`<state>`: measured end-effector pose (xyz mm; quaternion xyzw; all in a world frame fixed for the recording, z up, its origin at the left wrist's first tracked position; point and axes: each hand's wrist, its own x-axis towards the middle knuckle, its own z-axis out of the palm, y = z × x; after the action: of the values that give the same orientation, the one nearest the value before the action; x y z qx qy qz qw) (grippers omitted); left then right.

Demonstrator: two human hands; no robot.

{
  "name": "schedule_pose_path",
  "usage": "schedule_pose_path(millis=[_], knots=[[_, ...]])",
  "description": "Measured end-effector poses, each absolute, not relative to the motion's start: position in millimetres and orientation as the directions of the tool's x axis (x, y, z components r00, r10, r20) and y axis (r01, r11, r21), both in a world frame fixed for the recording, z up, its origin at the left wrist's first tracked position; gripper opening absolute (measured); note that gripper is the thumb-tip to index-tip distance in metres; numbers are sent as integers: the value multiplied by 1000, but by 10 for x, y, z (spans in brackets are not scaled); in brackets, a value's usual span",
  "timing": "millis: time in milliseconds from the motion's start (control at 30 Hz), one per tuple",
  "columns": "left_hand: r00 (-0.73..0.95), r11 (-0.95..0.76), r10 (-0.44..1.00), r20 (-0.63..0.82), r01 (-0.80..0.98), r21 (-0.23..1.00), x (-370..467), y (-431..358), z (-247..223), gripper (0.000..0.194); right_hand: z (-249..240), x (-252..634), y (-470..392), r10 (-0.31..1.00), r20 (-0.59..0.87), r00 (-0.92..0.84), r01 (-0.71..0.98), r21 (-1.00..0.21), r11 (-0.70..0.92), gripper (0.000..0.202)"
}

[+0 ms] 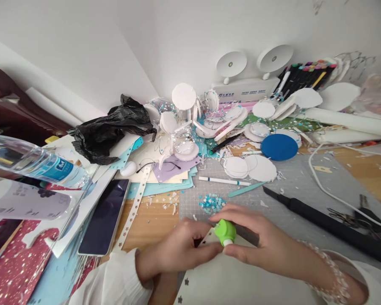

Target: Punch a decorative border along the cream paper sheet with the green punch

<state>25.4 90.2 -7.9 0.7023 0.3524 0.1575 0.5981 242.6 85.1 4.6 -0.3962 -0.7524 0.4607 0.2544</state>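
Observation:
My right hand (254,237) grips a small green craft punch (225,231), its thumb on the white part at the near side. Closed on the upper left corner of a pale sheet (235,279) is my left hand (184,245), right beside the punch. Flower-shaped holes run along the sheet's left edge. Beyond my hands, small blue and white flower pieces (212,203) lie in a pile on the grey cutting mat (190,212). A white strip with punched flowers (135,207) lies to the left.
A phone (104,218), a water bottle (41,163) and a black plastic bag (114,127) occupy the left. White paper discs (260,168) and a blue disc (279,147) lie farther back. At the right are a black knife-like tool (330,224), a white cable (324,182) and keys (365,214).

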Motion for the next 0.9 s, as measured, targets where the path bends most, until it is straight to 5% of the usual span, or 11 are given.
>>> schedule_pose_path(millis=[400,900], knots=[[655,11,708,-264,364,931,250,906,-115,31,49,2365,868,825,-178,-537,173,-980,-99,37],[626,-23,739,-250,394,919,282,897,-95,34,71,2341,851,834,-58,-548,214,-974,73,18]])
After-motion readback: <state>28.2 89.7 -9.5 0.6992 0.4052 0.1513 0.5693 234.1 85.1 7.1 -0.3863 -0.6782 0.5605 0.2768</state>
